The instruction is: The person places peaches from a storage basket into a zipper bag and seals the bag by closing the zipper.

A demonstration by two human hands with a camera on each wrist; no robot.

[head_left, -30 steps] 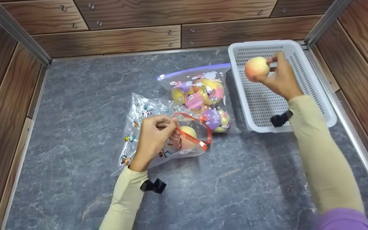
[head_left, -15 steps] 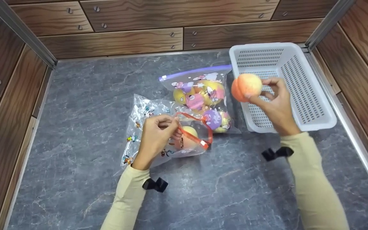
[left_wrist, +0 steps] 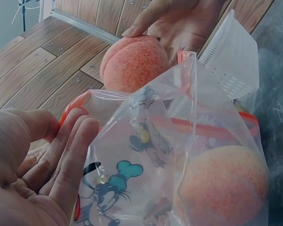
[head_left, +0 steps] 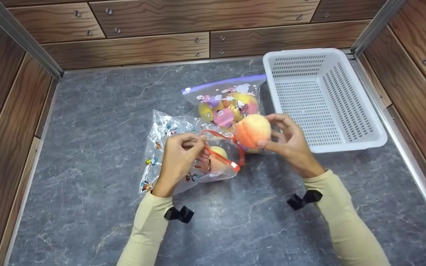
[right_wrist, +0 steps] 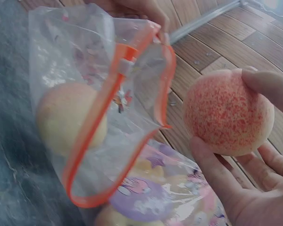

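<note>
My left hand [head_left: 181,159] pinches the orange-red zip edge of a clear cartoon-printed zip bag [left_wrist: 146,174], whose mouth gapes toward the right. One peach [right_wrist: 70,117] lies inside that bag. In my right hand [head_left: 292,146], thumb and fingers grip a second peach [head_left: 253,131], yellow on top and orange-red at the side. It hovers just right of the bag's mouth, overlapping the other bag in the head view. The right wrist view shows the zip's white slider [right_wrist: 126,67] on the near edge of the mouth.
Behind lies a zip bag with a purple closure [head_left: 224,84], holding several yellow and pink fruits. A white perforated basket [head_left: 346,147] stands at the back right, nothing in it. Wood-patterned panels [head_left: 124,48] bound the grey marbled table [head_left: 98,140].
My right hand has carried the peach out from over the basket, leftward and toward me, to beside the bag's mouth. The left hand keeps its pinch on the bag's edge.
</note>
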